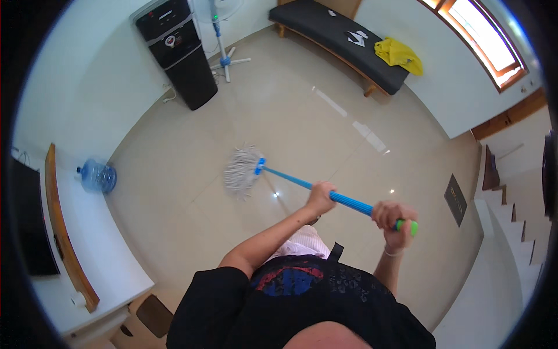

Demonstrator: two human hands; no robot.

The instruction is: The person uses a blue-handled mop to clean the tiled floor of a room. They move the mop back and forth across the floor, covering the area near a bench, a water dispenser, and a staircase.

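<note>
The blue-handled mop [293, 179] slants across the glossy floor [308, 136], its grey strands [240, 171] splayed between nine and ten o'clock from the left hand [320, 198], probably to meet the tiles broadly. That hand is closed around the pole partway down, likely for guidance; the right hand [394, 215] is curled firmly round its green-capped end, towards four o'clock, presumably for leverage. Eleven o'clock from the strands, a black water dispenser [185, 64] stands by the wall [102, 70], perhaps out of the way.

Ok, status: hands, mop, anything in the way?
Left hand grips blue handle; right hand grips near green end. White mop head splayed on floor. Nothing seen against it; tall black appliance beyond, apart.
</note>
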